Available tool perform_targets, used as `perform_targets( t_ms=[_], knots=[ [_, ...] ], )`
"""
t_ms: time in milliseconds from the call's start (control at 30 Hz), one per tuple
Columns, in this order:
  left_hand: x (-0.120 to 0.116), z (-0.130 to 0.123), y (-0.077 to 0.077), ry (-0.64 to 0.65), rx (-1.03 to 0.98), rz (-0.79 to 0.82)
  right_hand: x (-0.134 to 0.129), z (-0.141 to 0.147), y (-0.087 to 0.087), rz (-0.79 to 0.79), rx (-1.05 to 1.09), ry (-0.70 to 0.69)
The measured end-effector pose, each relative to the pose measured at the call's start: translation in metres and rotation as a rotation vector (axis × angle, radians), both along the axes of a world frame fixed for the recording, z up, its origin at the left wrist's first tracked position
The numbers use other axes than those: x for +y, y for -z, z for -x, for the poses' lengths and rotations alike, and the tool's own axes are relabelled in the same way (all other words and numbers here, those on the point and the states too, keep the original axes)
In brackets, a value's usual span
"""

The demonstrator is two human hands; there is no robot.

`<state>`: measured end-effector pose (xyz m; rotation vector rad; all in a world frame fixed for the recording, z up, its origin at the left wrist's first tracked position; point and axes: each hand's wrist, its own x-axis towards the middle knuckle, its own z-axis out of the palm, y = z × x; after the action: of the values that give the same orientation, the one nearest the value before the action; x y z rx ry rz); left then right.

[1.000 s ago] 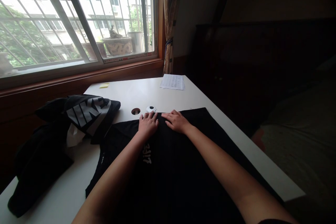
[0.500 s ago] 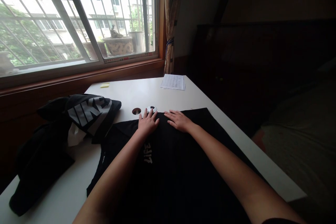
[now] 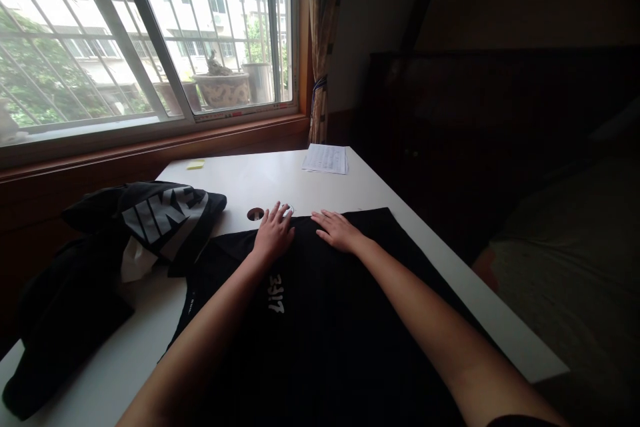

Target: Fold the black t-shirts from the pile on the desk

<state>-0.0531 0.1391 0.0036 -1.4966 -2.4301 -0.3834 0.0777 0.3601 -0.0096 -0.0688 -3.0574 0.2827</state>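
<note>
A black T-shirt [image 3: 320, 307] with pale lettering lies spread flat across the white table [image 3: 235, 180], its collar side toward the left. My left hand [image 3: 274, 233] rests palm down near the shirt's far edge, fingers spread, fingertips reaching past the cloth over a small round white object [image 3: 289, 209] that they partly cover. Flat on the shirt, a little to the right, lies my right hand [image 3: 339, 231] with its fingers stretched out along the same far edge. Neither hand grips the cloth.
A crumpled black garment with large grey letters [image 3: 165, 213] lies at the left. Printed papers [image 3: 325, 159] and a yellow sticky note [image 3: 195, 165] sit toward the back. A round hole [image 3: 255, 214] opens in the tabletop. A barred window [image 3: 150, 40] stands beyond.
My left hand has slid slightly left and forward, covering more of the round white object. My right hand stays almost in place. The whole view has shifted a little.
</note>
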Motion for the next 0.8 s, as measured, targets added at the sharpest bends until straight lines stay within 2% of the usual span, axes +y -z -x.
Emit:
perform_targets(
  t_ms=[67,133,267,433,633,800],
  knots=[
    [-0.003,-0.008,0.002,0.114,0.058,-0.013,-0.001,0.000,0.001,-0.004,0.009,0.000],
    [-0.002,-0.014,0.007,0.144,0.059,0.008,-0.001,0.000,0.002,-0.006,0.023,0.001],
    [0.004,-0.015,0.017,0.088,0.042,0.030,-0.001,-0.001,0.004,-0.005,0.060,-0.004],
    [0.012,-0.008,0.019,0.035,0.006,0.053,0.010,-0.008,0.006,-0.008,0.048,0.014],
    [0.011,-0.008,0.018,-0.019,-0.063,0.080,0.053,-0.042,0.010,-0.011,-0.020,0.149],
    [0.011,-0.008,0.015,-0.029,-0.116,0.090,0.106,-0.090,0.013,-0.025,-0.040,0.438]
  ],
)
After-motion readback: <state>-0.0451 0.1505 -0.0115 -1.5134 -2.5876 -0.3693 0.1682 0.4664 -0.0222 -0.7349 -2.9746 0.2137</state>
